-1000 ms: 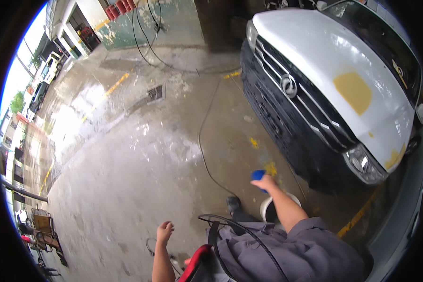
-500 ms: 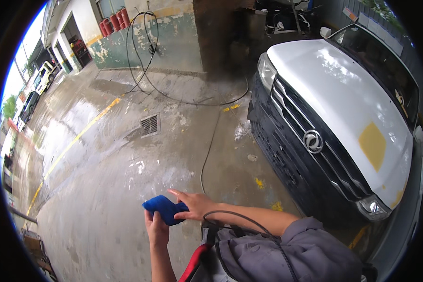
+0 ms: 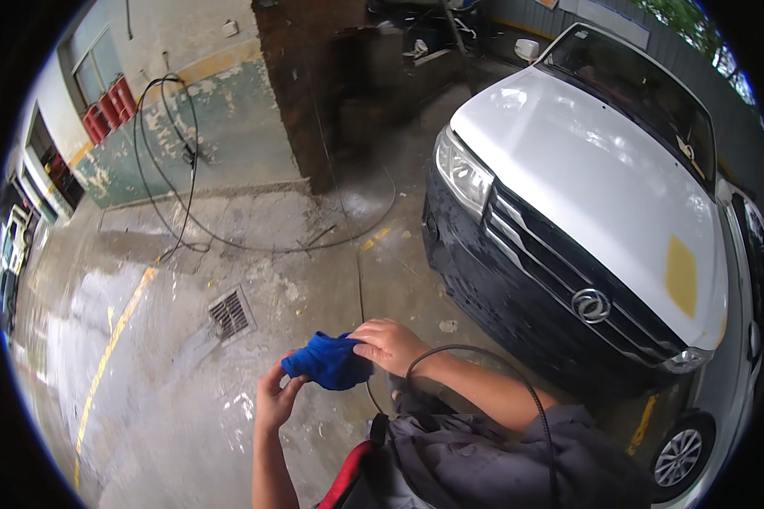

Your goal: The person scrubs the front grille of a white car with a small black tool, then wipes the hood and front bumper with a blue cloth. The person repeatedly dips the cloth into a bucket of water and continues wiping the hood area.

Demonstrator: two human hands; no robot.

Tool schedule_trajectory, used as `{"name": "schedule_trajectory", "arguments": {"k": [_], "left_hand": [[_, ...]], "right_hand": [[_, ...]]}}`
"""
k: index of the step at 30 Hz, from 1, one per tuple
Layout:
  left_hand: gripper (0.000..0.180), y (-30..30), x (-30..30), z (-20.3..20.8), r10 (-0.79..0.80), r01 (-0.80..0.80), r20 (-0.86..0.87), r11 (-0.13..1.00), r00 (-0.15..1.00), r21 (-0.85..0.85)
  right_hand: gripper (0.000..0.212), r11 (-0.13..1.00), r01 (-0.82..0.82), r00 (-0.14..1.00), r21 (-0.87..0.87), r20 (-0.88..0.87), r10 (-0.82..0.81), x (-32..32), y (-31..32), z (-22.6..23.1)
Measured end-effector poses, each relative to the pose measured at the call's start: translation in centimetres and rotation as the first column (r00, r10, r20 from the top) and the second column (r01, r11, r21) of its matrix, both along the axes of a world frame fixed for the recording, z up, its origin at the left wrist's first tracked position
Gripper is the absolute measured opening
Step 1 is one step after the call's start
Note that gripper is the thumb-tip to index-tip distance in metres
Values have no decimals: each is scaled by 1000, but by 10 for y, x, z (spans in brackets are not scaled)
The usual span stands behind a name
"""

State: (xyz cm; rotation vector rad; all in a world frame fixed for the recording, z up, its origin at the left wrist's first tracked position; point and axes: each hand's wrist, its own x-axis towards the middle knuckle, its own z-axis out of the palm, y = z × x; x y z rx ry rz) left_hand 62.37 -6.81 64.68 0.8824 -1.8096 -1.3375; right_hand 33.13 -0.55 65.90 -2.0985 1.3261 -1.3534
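Note:
Between my two hands is a bunched blue cloth (image 3: 329,363), held up in front of my body above the wet floor. My left hand (image 3: 273,392) pinches its left end between thumb and fingers. At its right end my right hand (image 3: 390,346) grips the fabric, the thumb lying on the near side. The cloth is folded over, and its lower right part is in shadow. A white car (image 3: 594,161) with a dark grille stands to the right, apart from both hands, a yellow patch (image 3: 681,276) on its hood.
A black hose (image 3: 255,248) hangs on the peeling green wall and loops across the floor. A drain grate (image 3: 231,314) lies ahead on the left. Red fire extinguishers (image 3: 110,109) line the window. A dark cable (image 3: 484,348) arches over my right forearm. A silver car's wheel (image 3: 684,455) shows at lower right.
My view has turned, so the wall and drain sit further left and the car's hood shows more fully. My right hand has shifted right along the cloth, which is spread wider between the hands.

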Motion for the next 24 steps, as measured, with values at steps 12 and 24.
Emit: {"name": "schedule_trajectory", "arguments": {"k": [12,24], "left_hand": [[30,-338,-65,13,99,-93,-171,995,980,43],[20,-654,-256,19,-70,68,28,995,997,71]], "right_hand": [[40,945,210,977,249,-12,-214,-94,-355,4],[49,909,-82,961,409,275,-38,-148,-625,-51]]}}
